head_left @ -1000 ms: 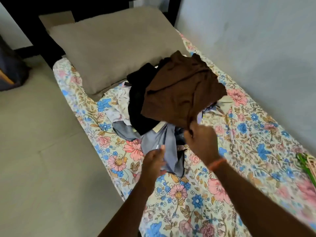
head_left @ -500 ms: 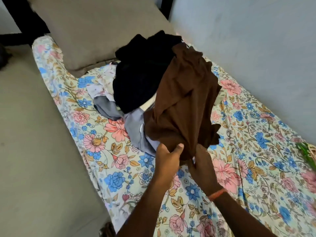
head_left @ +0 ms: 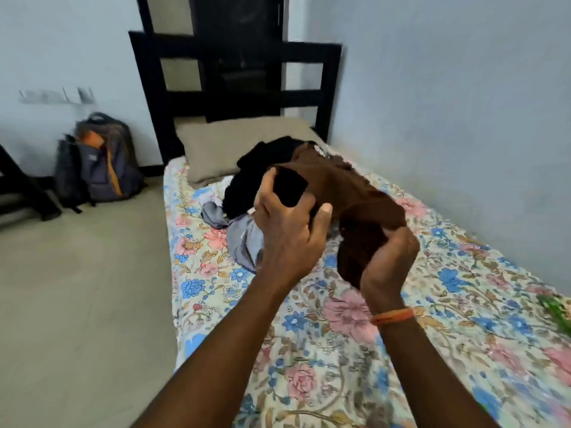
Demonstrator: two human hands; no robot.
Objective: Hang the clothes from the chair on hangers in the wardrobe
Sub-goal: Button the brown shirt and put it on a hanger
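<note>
A brown garment (head_left: 349, 193) is lifted above the bed, held by both hands. My left hand (head_left: 287, 223) grips its left edge, where a dark opening shows between thumb and fingers. My right hand (head_left: 389, 261), with an orange thread on the wrist, grips the bunched lower part. Behind it a pile of clothes lies on the floral sheet: a black garment (head_left: 247, 183) on top, grey garments (head_left: 244, 239) and white ones underneath. No hanger is in my hands and no wardrobe or chair is in view.
The bed (head_left: 340, 350) with a floral sheet fills the lower right, against the wall. A beige pillow (head_left: 228, 143) lies before the black headboard (head_left: 234, 72). A grey-orange backpack (head_left: 102, 159) stands on the floor at left. A green object (head_left: 556, 310) lies at the bed's right edge.
Both hands have raised the brown garment off the pile and spread its edge apart. The camera has tilted up, so the headboard and backpack now show.
</note>
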